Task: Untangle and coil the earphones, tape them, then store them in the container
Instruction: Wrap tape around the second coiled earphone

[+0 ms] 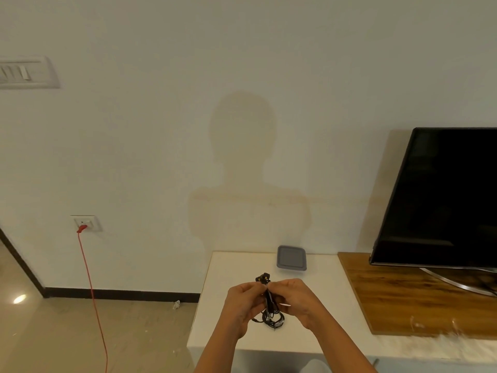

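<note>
Lower centre, we are pinching the bundled earphones (272,319) with left hand (243,305) and right hand (298,301), probably taping; next is carrying them to the container (291,261).

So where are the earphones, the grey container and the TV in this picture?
earphones (269,298): head view, on the bunched black cable.
grey container (291,258): head view, middle of its top.
TV (443,195): head view, middle of the dark screen.

A dark television (443,195) stands on a wooden board (403,300); a red cable (91,292) hangs from a wall socket (85,223).
</note>
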